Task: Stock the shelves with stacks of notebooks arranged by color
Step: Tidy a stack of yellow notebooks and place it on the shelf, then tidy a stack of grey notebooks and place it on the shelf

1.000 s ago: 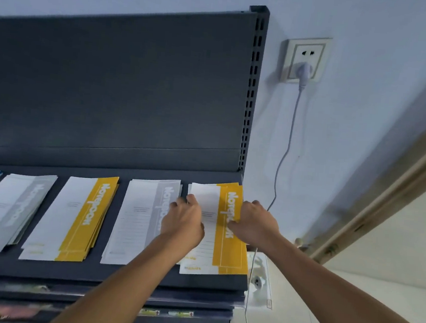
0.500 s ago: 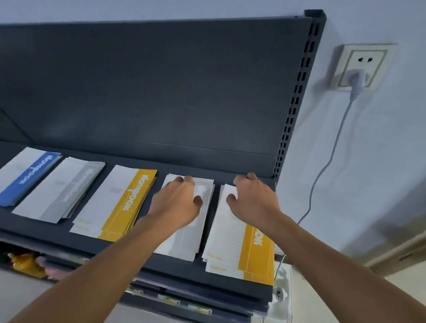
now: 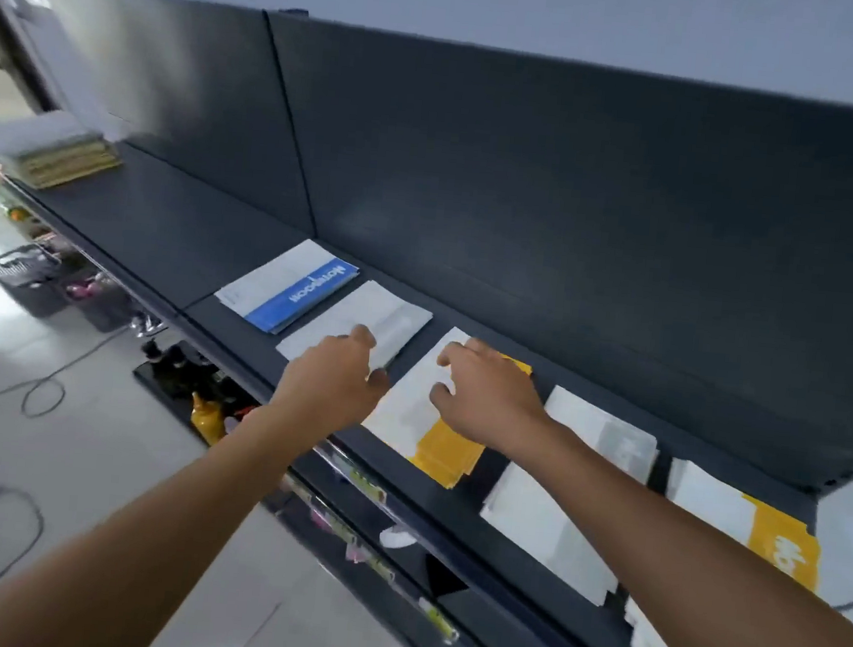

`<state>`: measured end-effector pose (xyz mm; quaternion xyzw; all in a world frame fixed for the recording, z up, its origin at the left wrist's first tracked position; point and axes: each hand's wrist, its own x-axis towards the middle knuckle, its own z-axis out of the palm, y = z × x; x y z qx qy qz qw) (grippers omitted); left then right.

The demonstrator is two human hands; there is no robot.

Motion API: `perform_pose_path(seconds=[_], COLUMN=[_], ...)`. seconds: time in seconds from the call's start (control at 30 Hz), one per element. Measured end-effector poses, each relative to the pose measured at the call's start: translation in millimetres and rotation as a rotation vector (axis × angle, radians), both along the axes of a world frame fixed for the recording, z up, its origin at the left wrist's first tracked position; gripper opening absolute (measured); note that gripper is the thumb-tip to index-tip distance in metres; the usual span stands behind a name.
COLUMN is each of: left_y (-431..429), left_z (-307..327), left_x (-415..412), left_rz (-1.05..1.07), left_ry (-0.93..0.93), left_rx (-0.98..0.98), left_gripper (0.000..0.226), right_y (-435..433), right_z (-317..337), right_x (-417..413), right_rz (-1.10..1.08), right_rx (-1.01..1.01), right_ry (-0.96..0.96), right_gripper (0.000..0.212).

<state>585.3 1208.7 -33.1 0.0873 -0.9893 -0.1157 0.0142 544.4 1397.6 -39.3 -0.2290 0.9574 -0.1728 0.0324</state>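
A dark shelf (image 3: 175,229) carries a row of notebook stacks. From the left lie a blue stack (image 3: 293,286), a grey stack (image 3: 363,312), a yellow stack (image 3: 447,449), a second grey stack (image 3: 552,515) and a second yellow stack (image 3: 757,527). My left hand (image 3: 337,377) rests at the near right corner of the first grey stack, fingers loosely bent and thumb out. Over the first yellow stack my right hand (image 3: 485,395) lies with fingers spread and curved, touching the cover. The view is blurred, so I cannot see a firm grip from either hand.
A tall pile of grey and yellow notebooks (image 3: 52,151) sits at the shelf's far left end. Lower shelves (image 3: 397,517) hold small goods and price tags. On the floor to the left are a dark basket (image 3: 26,278) and loose cables (image 3: 42,393).
Both hands and my view have moved left along the shelf, from the rightmost grey and yellow stacks to the first grey stack and the yellow stack beside it.
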Motion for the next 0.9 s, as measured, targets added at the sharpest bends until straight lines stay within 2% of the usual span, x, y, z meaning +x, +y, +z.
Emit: perform_pose_path(seconds=[0.4,0.6,0.9], left_y=[-296.7,-398.0,-530.0], left_z=[-3.3,-4.7,-12.1], left_x=[27.0,41.3,28.4], left_rz=[0.194,0.308,0.426], left_ry=[0.033,0.022,0.042], left_rx=[-0.022,0.015,0.056], left_gripper=[0.020,0.019,0.025], right_y=[-321.9,-428.9,-581.6], right_z=[6.7,16.1,12.2], right_x=[-5.6,-17.6,-60.9], right_rz=[0.261,0.368,0.500], right_rx=[0.034,0.064,0.083], right_ry=[0.035,0.057,0.048], right_gripper=[0.028,0.021,0.024])
